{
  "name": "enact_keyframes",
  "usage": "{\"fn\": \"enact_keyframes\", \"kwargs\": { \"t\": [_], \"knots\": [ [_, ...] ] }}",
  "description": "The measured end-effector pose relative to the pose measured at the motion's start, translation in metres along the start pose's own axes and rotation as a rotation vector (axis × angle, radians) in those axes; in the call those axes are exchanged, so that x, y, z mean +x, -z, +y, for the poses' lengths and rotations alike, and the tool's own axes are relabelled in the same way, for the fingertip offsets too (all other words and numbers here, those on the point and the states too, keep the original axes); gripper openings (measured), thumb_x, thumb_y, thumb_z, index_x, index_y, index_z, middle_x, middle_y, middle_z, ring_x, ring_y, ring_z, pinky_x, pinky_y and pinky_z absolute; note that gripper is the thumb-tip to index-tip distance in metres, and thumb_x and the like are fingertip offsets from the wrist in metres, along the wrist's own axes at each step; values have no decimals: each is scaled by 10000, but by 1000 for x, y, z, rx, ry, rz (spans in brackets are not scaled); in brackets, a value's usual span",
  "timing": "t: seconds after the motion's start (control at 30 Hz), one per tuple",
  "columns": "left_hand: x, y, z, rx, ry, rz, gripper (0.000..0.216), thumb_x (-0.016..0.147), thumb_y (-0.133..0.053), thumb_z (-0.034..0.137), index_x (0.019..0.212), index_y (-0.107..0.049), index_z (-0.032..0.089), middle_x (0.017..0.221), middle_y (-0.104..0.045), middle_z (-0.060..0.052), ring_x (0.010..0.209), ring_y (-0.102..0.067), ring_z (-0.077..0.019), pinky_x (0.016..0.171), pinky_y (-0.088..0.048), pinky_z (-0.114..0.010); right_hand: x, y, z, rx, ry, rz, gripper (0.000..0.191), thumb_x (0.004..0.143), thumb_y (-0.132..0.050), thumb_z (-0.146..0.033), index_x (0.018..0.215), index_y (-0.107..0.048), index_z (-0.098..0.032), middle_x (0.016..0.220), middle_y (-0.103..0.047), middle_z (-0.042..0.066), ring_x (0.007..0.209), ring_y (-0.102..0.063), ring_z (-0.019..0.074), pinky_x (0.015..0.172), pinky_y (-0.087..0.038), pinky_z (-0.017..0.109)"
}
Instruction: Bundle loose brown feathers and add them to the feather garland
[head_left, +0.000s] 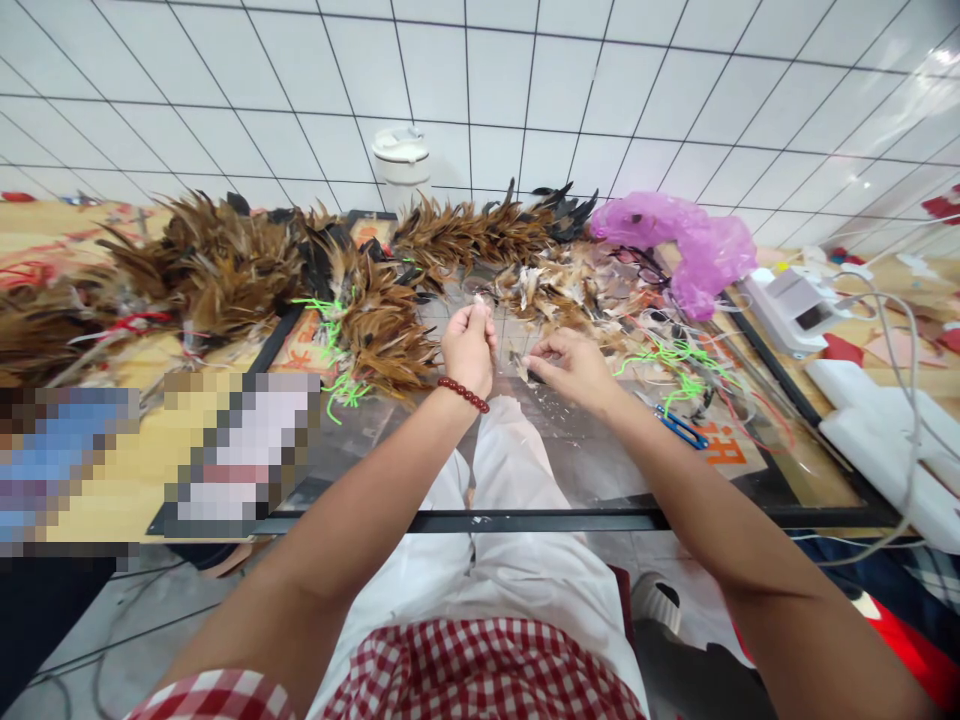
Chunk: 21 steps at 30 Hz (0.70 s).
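The left hand [471,348] pinches a pale tuft [481,299], pointing forward, between its fingers. On the right hand [576,366], fingers bend close together by a small feather [518,362]; grip and long axis are unclear. Behind, a lidded white cup [403,160] hides its contents.

Left of the pink bag [712,250], the lower part of the white cup [401,152] is lost behind brown feathers [472,233]; far left of the bag, a feather bundle [45,325] is cut off by the edge of view, and pixelated patches [247,450] mask other things. Nearer the wearer than the bag, the pale bit [482,299] at the left hand [470,348] and the brownish bit [517,360] by the right hand [576,368] are too small to identify. Right of the bag, a red piece [943,204] runs out of view.
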<state>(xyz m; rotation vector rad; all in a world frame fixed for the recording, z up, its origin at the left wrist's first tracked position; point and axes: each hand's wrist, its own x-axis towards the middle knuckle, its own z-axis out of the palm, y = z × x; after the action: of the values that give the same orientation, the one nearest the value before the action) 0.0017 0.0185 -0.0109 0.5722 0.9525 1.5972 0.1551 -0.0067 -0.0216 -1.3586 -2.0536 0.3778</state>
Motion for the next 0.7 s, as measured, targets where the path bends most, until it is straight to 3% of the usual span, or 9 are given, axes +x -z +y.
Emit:
{"fn": "enact_keyframes", "kwargs": {
  "t": [0.13,0.27,0.43,0.57,0.7],
  "knots": [
    [-1,1,-5,52,-23,-38,247,841,-653,316,702,-512,169,503,-448,74,402,-378,-31,419,-295,-157,-1,-3,-1,-196,71,-57,153,824,-635,-340,838,-696,-200,895,-642,75,881,-559,230,806,-376,359],
    [-3,1,-8,151,-50,-98,245,824,-663,295,675,-523,160,553,-496,57,424,-412,-28,439,-319,-161,1,3,2,-210,78,-43,145,886,-495,-228,868,-633,-189,923,-658,91,841,-561,219,760,-375,335],
    [-8,1,-12,384,-5,-320,120,780,-680,227,708,-627,145,576,-556,39,462,-471,-47,493,-382,-181,3,13,3,-277,65,28,177,910,-444,-220,916,-617,-181,866,-682,91,776,-578,218,713,-373,324],
    [-12,3,-16,415,21,-480,202,765,-688,235,603,-622,134,527,-568,15,493,-469,-56,523,-373,-185,4,17,3,-86,115,126,176,900,-463,-223,918,-634,-186,892,-689,78,817,-604,198,753,-421,317],
    [-12,3,-17,301,53,-422,200,769,-693,257,618,-637,139,557,-597,0,511,-495,-63,544,-390,-189,7,19,7,230,-40,279,177,873,-530,-307,972,-632,-200,837,-674,34,722,-592,165,695,-459,303]
  ]
}}
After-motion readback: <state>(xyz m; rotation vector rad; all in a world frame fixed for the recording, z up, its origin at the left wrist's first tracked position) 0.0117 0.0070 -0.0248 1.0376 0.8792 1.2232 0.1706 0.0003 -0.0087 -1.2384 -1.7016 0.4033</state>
